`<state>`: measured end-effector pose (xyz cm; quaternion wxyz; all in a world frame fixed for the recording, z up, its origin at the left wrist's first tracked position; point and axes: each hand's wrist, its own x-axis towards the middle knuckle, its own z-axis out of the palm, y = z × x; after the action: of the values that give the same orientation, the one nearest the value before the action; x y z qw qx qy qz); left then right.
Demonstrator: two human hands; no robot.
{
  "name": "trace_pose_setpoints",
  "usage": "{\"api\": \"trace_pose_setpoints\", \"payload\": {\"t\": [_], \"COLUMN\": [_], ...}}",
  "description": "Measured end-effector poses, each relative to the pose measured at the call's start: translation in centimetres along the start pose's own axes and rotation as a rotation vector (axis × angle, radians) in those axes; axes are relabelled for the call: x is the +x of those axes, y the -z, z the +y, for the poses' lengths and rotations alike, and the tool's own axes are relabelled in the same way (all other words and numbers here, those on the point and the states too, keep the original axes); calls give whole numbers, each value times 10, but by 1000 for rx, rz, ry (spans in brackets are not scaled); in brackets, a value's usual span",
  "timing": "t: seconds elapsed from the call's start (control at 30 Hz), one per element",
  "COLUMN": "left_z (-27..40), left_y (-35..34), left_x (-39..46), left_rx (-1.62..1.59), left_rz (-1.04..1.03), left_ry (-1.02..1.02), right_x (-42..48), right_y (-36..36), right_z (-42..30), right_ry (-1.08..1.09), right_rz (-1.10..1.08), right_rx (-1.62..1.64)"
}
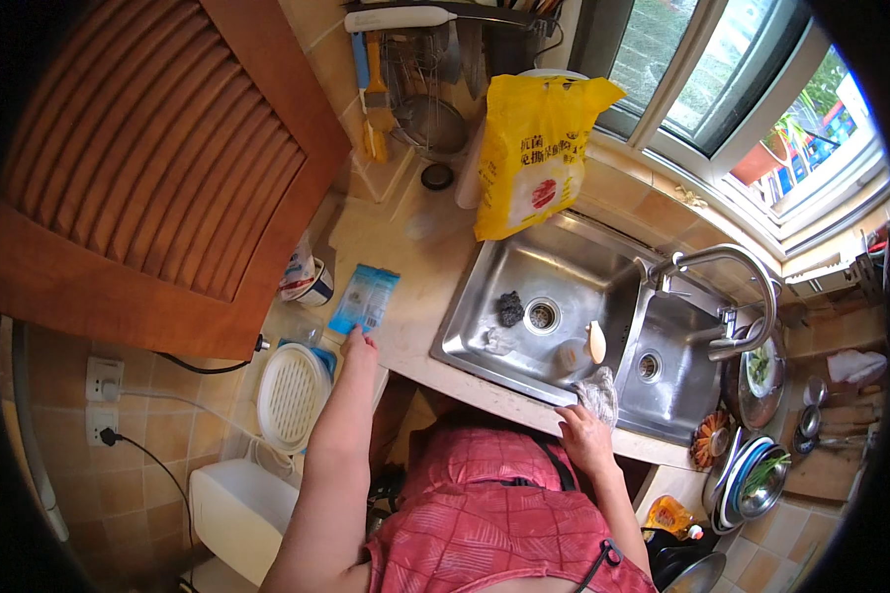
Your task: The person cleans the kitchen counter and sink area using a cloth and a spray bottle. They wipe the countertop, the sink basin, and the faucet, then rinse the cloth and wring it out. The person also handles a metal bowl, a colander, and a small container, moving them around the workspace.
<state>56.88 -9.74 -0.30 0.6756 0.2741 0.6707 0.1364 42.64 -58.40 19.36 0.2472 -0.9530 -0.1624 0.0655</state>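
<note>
My left hand [359, 343] touches the lower edge of a flat blue plastic packet [366, 298] on the countertop; whether its fingers grip the packet is not clear. By the front rim of the steel sink [452, 354], my right hand [584, 437] is at a grey-white cloth [598, 397] that hangs over the edge; its grip is partly hidden. In the large basin lie a dark scouring pad [510, 308], a pale rag [500, 340] and a pump bottle [577, 354] with a cream top.
A brown louvred cabinet door [289, 215] juts in at the upper left. Behind the sink stands a yellow plastic bag [538, 159]. The faucet [756, 274] arches over the small basin. Stacked bowls [756, 482] and an orange liquid bottle [669, 513] are at the right, a white strainer basket [294, 399] at the left.
</note>
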Motion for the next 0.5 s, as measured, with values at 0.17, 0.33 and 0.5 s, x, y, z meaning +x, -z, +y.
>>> {"api": "trace_pose_setpoints", "payload": {"t": [0.17, 0.33, 0.5], "left_z": [25, 25, -22], "left_y": [-10, -6, 44], "left_x": [-55, -215, -305], "left_rx": [-40, 217, 350], "left_rz": [-428, -649, -820], "left_ry": [-147, -327, -280], "right_x": [-11, 5, -4], "right_y": [0, 7, 25], "right_z": [6, 7, 3], "right_ry": [-94, 52, -32], "right_rz": [0, 100, 155], "right_rx": [30, 58, 149]}}
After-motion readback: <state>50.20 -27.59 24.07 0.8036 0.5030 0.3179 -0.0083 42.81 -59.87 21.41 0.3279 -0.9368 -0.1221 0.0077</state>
